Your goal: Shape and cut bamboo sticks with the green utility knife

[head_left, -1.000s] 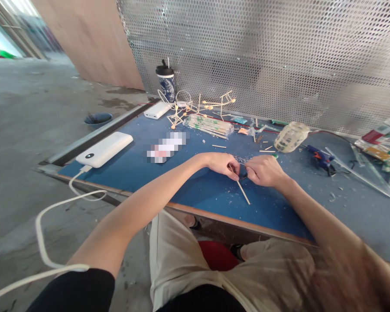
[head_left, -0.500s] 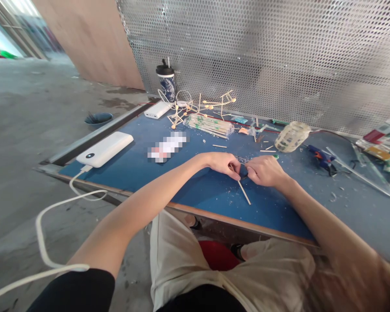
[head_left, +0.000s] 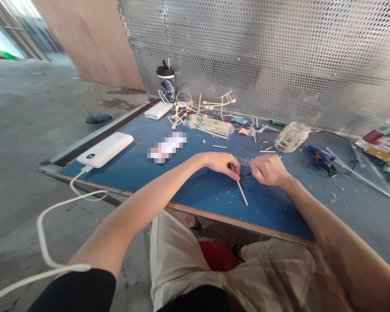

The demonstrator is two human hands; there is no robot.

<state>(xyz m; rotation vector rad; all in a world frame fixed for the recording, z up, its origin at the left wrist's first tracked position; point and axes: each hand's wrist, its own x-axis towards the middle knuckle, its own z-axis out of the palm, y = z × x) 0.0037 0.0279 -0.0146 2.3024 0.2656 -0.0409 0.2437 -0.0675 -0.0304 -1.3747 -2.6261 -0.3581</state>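
Hands and stick above a blue bench (head_left: pixel 188 186). The left hand (head_left: pixel 225 164) is closed, its fingers pinching a thin wooden stick (head_left: pixel 242 194) whose free end slants towards the bench's near edge. The right hand (head_left: pixel 268 169), just beside it, is curled around a slim dark implement (head_left: pixel 246 175), largely hidden, its type indeterminable. A clear packet of sticks (head_left: pixel 209 125) lies towards the far edge, left of a slatted rounded piece (head_left: pixel 292 136); a blue glue gun (head_left: pixel 321 158) lies farther right. The stick is judged very light, dry and fairly stiff, slender enough to snap or splinter if bent. A light pinch near the worked section should steady it; gripping the free end alone would let it pivot.
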